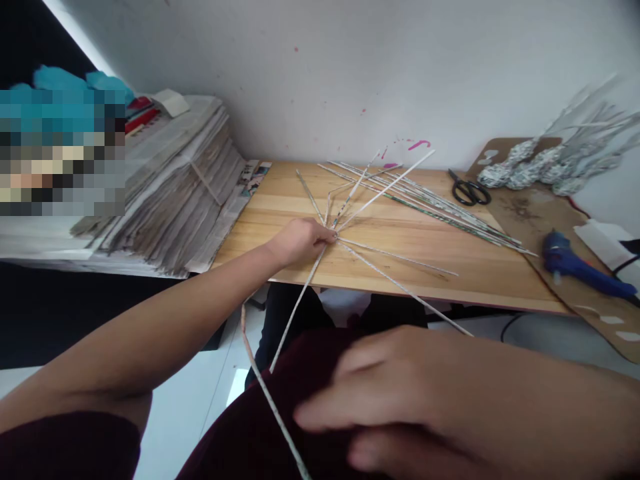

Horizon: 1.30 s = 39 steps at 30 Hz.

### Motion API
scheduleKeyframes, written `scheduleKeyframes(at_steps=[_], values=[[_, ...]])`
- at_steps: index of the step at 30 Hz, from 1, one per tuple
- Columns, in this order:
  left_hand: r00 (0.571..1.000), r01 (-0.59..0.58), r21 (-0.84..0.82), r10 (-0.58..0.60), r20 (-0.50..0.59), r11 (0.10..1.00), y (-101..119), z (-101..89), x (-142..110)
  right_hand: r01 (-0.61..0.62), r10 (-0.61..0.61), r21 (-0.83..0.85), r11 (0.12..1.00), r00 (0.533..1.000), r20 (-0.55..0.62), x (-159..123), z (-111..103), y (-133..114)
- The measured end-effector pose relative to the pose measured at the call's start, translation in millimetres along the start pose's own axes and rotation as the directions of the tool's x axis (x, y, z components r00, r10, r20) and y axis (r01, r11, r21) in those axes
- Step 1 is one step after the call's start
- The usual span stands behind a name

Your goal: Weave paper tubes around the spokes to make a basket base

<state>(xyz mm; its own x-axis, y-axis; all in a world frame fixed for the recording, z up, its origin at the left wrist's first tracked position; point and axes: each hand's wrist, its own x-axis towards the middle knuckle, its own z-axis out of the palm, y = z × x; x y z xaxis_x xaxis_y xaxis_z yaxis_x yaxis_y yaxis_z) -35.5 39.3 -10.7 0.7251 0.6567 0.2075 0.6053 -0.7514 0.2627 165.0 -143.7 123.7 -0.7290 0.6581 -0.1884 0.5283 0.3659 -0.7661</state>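
My left hand (299,241) reaches out over the wooden table (440,250) and pinches the crossing point of several thin rolled paper sticks (350,207) that fan out from it. Some of these sticks stick out over the table's front edge toward my lap. My right hand (400,393) is close to the camera, low in the view, blurred, with its fingers stretched out flat over dark red cloth; one paper stick (273,400) runs just left of it.
A bundle of more paper sticks (435,203) lies at the back of the table. Black scissors (469,190), a blue glue gun (580,267) and woven paper pieces (540,167) sit on brown cardboard (530,213) at right. A tall newspaper stack (175,187) stands at left.
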Motion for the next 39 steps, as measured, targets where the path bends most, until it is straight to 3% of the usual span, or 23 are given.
scheduleKeyframes(at_steps=[1, 3, 5, 6, 8, 10, 13, 20, 22, 24, 27, 29, 35, 39], values=[[1.000, -0.010, -0.005, 0.010, -0.007, 1.000, 0, 0.8, -1, 0.066, -0.073, 0.064, 0.996, 0.990, 0.119, -11, -16, 2], [1.000, -0.031, 0.000, 0.031, -0.002, 1.000, 0, 1.3, -2, -0.028, 0.030, 0.028, 0.999, 0.994, -0.105, -13, -39, 16], [0.999, -0.042, 0.018, 0.042, 0.008, 0.999, 0, 0.8, -2, -0.194, 0.139, -0.125, 0.973, 0.925, -0.353, 8, -50, 43], [0.999, -0.044, 0.027, 0.044, 0.007, 0.999, 0, 0.6, -2, -0.242, 0.144, -0.207, 0.948, 0.906, -0.399, 24, -52, 60], [0.999, -0.054, 0.036, 0.053, 0.006, 0.998, 0, 0.9, -2, -0.180, 0.029, -0.381, 0.907, 0.929, -0.369, 57, -50, 93], [0.997, -0.071, 0.035, 0.071, 0.002, 0.997, 0, 2.1, -2, -0.083, -0.068, -0.513, 0.854, 0.961, -0.268, 85, -44, 120], [0.995, -0.100, 0.031, 0.100, -0.003, 0.995, -1, 3.8, -3, -0.117, -0.050, -0.600, 0.791, 0.966, -0.254, 106, -33, 142], [0.979, -0.202, 0.064, 0.202, 0.006, 0.977, 2, -0.9, -1, -0.138, -0.034, -0.721, 0.679, 0.975, -0.219, 101, -27, 142], [0.972, -0.235, 0.063, 0.236, -0.009, 0.970, 0, -0.7, -1, -0.135, -0.034, -0.679, 0.721, 0.973, -0.229, 100, -30, 140], [0.964, -0.258, 0.045, 0.260, -0.055, 0.965, -2, 1.4, -3, -0.090, -0.109, -0.600, 0.795, 0.952, -0.288, 102, -32, 140], [0.960, -0.248, 0.006, 0.247, -0.130, 0.969, -7, 5.9, -7, 0.050, -0.275, -0.474, 0.879, 0.865, -0.419, 111, -27, 143], [0.960, -0.231, -0.018, 0.225, -0.164, 0.973, -9, 7.7, -9, 0.098, -0.312, -0.434, 0.896, 0.833, -0.456, 120, -22, 146], [0.961, -0.210, -0.124, 0.181, -0.210, 0.970, -7, 3.5, -17, -0.014, -0.223, -0.457, 0.890, 0.859, -0.461, 130, -15, 156], [0.978, -0.092, 0.040, 0.097, -0.183, 0.995, -4, -7.0, -32, -0.020, -0.214, -0.448, 0.894, 0.860, -0.464, 129, -17, 158]])
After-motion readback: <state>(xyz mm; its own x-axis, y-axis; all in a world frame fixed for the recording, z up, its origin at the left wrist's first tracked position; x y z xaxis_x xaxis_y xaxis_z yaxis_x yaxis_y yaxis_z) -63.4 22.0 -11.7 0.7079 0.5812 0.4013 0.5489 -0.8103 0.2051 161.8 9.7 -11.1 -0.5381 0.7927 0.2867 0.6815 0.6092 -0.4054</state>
